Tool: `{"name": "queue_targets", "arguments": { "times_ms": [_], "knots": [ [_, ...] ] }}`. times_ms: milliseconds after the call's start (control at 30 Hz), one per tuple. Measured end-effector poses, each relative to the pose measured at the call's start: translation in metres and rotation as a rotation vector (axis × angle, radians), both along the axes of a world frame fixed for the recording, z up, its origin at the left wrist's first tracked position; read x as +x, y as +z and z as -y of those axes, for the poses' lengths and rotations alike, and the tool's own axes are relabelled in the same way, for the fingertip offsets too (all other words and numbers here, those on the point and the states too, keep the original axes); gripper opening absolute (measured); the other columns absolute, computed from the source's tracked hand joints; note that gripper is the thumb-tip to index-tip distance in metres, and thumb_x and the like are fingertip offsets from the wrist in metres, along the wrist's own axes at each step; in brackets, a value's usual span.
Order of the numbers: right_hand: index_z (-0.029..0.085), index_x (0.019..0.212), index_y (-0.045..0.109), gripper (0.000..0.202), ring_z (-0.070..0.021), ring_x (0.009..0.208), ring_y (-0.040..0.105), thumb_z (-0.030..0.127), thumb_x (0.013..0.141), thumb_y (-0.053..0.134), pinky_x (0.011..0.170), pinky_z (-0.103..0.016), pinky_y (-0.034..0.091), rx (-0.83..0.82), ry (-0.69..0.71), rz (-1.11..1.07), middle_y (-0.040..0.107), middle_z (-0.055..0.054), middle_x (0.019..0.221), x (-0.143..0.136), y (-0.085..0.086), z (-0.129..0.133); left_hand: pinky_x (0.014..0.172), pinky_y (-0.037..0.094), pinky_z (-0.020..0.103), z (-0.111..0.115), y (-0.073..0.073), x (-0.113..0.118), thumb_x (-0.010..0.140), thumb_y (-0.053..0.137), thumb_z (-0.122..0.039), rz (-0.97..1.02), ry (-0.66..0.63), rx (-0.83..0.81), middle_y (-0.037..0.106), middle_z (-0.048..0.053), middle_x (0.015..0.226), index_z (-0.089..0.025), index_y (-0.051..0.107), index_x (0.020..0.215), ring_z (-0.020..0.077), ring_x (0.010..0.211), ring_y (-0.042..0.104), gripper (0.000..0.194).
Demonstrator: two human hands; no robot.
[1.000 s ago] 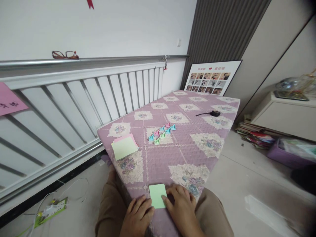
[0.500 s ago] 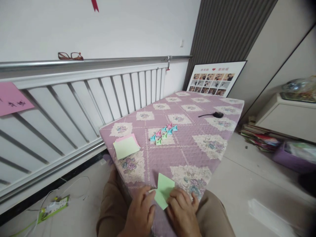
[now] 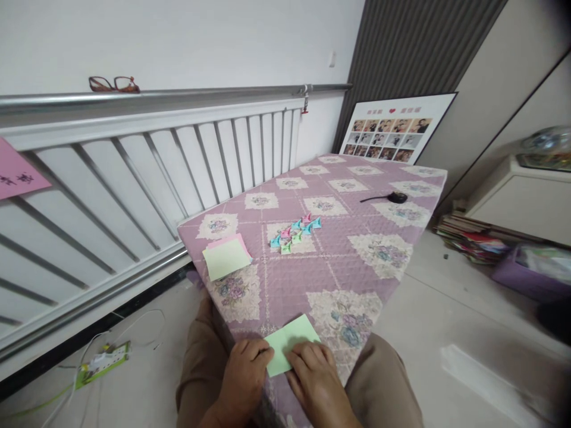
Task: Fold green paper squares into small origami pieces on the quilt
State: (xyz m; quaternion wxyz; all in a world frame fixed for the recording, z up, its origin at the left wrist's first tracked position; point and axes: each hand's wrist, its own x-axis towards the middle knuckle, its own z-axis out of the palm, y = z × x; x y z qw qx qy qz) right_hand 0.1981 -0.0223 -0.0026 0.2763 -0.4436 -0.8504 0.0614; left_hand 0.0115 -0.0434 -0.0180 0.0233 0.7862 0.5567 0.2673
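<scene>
A sheet of light green paper lies at the near end of the table, in front of me. My left hand has its left edge between thumb and curled fingers. Bent fingers of my right hand press on the paper's lower right part and cover it. The sheet looks folded to a rectangle, though the hands hide some of its edges. Farther left is a stack of paper sheets, pale green on top with pink showing beneath. Beyond the hands sit several small bow-shaped pieces in pink, blue and green.
A flowered purple cloth covers the table. A black round object with a thin tail rests toward the far right. White radiator bars run along the left side. A photo board leans behind the table. A power strip lies on the floor.
The green paper had a raised, creased flap half a second ago; now it lies flatter as a rectangle. My left fingers have closed on its left edge, and my right hand has shifted left.
</scene>
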Motion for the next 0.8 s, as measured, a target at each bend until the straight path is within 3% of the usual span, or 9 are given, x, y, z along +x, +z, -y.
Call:
{"name": "queue_targets", "arguments": {
  "times_ms": [233, 500, 800],
  "knots": [
    [0.025, 0.088, 0.061, 0.016, -0.0199, 0.086, 0.052, 0.014, 0.077, 0.065, 0.081, -0.033, 0.035, -0.113, 0.021, 0.034, 0.062, 0.0, 0.09, -0.008, 0.001, -0.004, 0.085, 0.043, 0.036, -0.003, 0.012, -0.011, 0.078, 0.046, -0.005, 0.081, -0.005, -0.164, 0.061, 0.004, 0.101, -0.021, 0.063, 0.103, 0.0204, 0.093, 0.053, 0.034],
    [0.023, 0.07, 0.059, 0.013, -0.0193, 0.078, 0.051, 0.018, 0.082, 0.06, 0.074, -0.033, 0.033, -0.193, -0.122, 0.021, 0.058, 0.0, 0.077, -0.01, -0.001, -0.001, 0.082, 0.041, 0.033, -0.023, 0.025, -0.022, 0.081, 0.052, -0.012, 0.24, 0.035, -0.367, 0.06, 0.003, 0.088, -0.02, 0.066, 0.079, 0.018, 0.086, 0.053, 0.016],
    [0.024, 0.068, 0.058, 0.017, -0.0183, 0.076, 0.053, 0.024, 0.085, 0.056, 0.073, -0.032, 0.03, -0.183, -0.176, 0.012, 0.058, 0.0, 0.073, -0.013, 0.004, -0.009, 0.081, 0.039, 0.032, -0.04, 0.036, -0.024, 0.081, 0.053, -0.018, 0.196, 0.053, -0.532, 0.059, 0.002, 0.084, -0.019, 0.065, 0.074, 0.018, 0.085, 0.052, 0.014]
  ]
}}
